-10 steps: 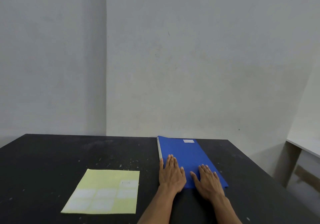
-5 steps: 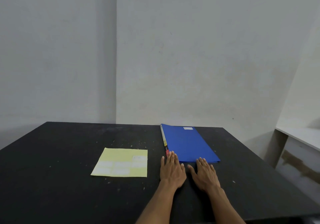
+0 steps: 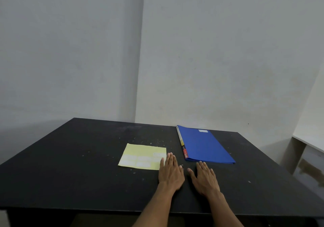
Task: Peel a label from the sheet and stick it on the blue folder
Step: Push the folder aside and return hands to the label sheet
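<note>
The blue folder [image 3: 203,146] lies closed on the black table [image 3: 70,165], right of centre, with a small white label [image 3: 203,131] stuck near its far end. A yellow label sheet [image 3: 140,155] with several white labels lies flat to its left. My left hand [image 3: 171,171] rests palm down on the table, fingers spread, its fingertips at the sheet's right edge. My right hand [image 3: 204,178] lies flat beside it, just in front of the folder's near edge, apart from it. Neither hand holds anything.
Grey walls meet in a corner behind the table. A white shelf unit [image 3: 308,149] stands to the right, beyond the table's right edge. White specks dot the tabletop around the sheet.
Both hands have slid back off the folder toward me, and the left one has shifted left to the sheet's edge. The view has pulled back, showing more of the table.
</note>
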